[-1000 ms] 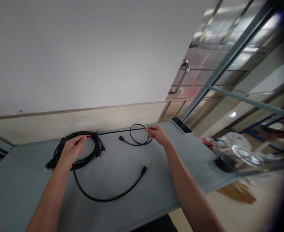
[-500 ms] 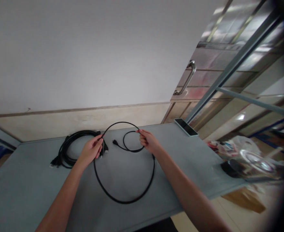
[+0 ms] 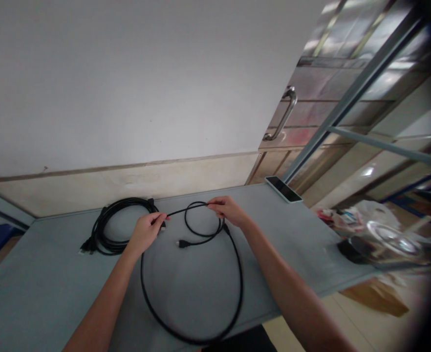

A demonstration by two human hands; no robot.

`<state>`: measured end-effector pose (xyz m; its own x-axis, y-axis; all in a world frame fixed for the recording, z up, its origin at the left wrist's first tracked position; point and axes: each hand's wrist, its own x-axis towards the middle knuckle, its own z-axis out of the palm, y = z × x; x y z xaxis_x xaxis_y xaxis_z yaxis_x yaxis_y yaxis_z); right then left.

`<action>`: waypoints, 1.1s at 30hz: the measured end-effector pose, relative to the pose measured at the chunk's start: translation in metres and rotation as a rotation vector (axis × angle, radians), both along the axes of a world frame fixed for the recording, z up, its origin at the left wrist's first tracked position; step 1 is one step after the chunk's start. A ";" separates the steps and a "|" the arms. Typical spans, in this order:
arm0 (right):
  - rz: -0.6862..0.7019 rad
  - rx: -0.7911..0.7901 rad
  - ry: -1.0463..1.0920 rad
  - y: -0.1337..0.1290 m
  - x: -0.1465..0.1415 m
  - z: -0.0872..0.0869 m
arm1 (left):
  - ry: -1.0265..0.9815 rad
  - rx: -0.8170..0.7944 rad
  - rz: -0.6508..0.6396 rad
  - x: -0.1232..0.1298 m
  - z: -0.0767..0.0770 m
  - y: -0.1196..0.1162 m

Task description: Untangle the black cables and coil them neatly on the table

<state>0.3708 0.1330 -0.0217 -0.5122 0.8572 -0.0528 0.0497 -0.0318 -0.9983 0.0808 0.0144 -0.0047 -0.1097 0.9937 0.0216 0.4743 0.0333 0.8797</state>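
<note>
Left hand (image 3: 146,232): narrow grip, fingertips pinching a thin black cable (image 3: 175,212) above the far part of the grey bench (image 3: 54,288), just right of a coiled second black cable (image 3: 105,230). Right hand (image 3: 228,210): also a narrow grip, pinching the same cable farther right. Cable spans between the hands, then forms a small loop near the right hand, ending in a black plug (image 3: 182,243) on the bench. A large loop sags toward the near edge. A smartphone (image 3: 283,189) lies at the far right corner.
</note>
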 end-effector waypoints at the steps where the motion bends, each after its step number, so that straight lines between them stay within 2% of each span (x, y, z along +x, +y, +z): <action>1: -0.038 0.039 -0.035 0.005 0.006 0.001 | -0.010 -0.008 0.017 -0.003 0.001 0.000; 7: -0.270 0.181 -0.093 0.023 0.037 0.005 | -0.103 0.012 0.167 -0.030 0.010 -0.001; 13: -0.363 0.298 -0.103 0.025 0.041 0.005 | -0.185 0.030 0.197 -0.040 0.015 -0.003; 17: -0.295 0.280 -0.058 0.020 0.033 0.006 | -0.295 0.035 0.206 -0.048 0.007 -0.001; 21: -0.302 0.228 0.096 0.013 0.018 0.005 | -0.367 -0.022 0.116 -0.037 -0.002 0.002; 26: -0.132 0.151 0.155 0.005 0.002 -0.001 | -0.225 -0.059 -0.067 -0.013 0.000 0.000; 29: 0.011 0.072 0.126 -0.001 -0.006 -0.004 | -0.169 -0.009 -0.055 -0.008 0.001 -0.002; 33: 0.133 0.004 0.150 -0.014 -0.020 -0.004 | -0.066 0.032 -0.052 0.003 -0.005 -0.002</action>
